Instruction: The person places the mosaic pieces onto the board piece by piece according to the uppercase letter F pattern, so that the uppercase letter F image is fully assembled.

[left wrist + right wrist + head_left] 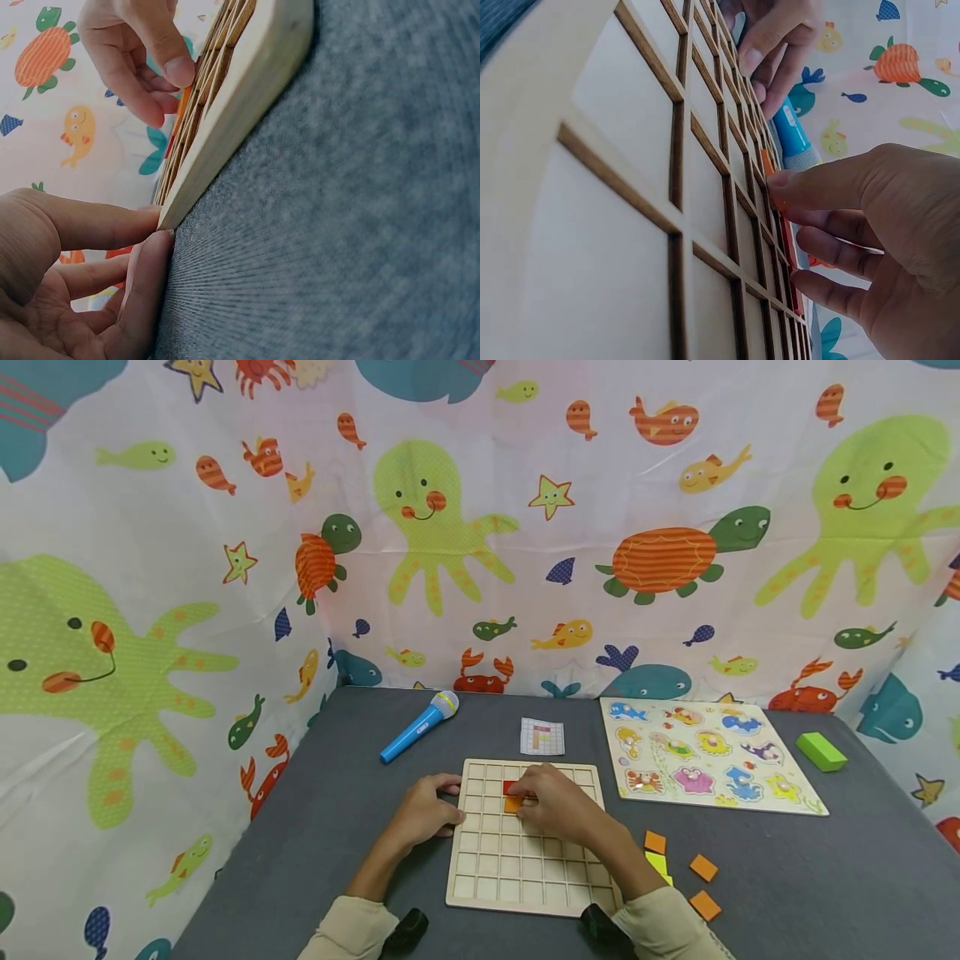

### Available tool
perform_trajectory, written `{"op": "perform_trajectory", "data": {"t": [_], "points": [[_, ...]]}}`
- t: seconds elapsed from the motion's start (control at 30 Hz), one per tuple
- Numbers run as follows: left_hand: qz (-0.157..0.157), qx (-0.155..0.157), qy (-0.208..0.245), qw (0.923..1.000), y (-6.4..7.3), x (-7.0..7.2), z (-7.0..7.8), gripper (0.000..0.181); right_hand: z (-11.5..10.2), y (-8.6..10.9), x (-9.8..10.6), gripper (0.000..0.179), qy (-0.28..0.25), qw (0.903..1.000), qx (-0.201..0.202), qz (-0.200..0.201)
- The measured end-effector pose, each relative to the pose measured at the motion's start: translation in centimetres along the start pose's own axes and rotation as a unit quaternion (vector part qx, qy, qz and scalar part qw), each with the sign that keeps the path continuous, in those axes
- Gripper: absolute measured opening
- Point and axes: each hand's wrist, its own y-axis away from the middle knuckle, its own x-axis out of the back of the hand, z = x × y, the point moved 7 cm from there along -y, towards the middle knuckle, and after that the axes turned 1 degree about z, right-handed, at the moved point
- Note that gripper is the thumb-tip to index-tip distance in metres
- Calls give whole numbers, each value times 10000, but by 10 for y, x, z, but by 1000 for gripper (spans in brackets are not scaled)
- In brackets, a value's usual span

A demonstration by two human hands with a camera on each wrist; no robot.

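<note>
A pale wooden grid board (486, 864) lies on the grey table. My left hand (424, 811) pinches its left edge, with thumb and fingertip at the corner in the left wrist view. Over the upper middle squares, my right hand (558, 802) bends its fingers down at an orange tile (512, 804). In the right wrist view the thumb (784, 180) meets the orange edge, and the other fingertips curl by red tiles (791, 259) in the row behind. A red tile (509, 787) shows partly beneath the right fingers in the head view.
Loose orange tiles (703, 867) and yellow tiles (656, 862) lie right of the board. Behind it are a small pattern card (542, 737) and a blue toy microphone (420, 727). A sea-animal puzzle (712, 768) and a green block (821, 752) stand back right.
</note>
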Motion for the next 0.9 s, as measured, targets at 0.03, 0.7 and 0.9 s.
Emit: {"op": "perform_trajectory", "data": {"t": [0.03,0.7,0.9], "points": [[1,11,-3,10000,0,0,0,62,0,0,0,24,19,10000,1,24],[-45,-20,96,9999,2,-1,0,61,4,7,6,23,29,9999,-21,97],[-36,-14,77,10000,2,-1,0,62,7,15,15,23,29,9998,124,130]]}}
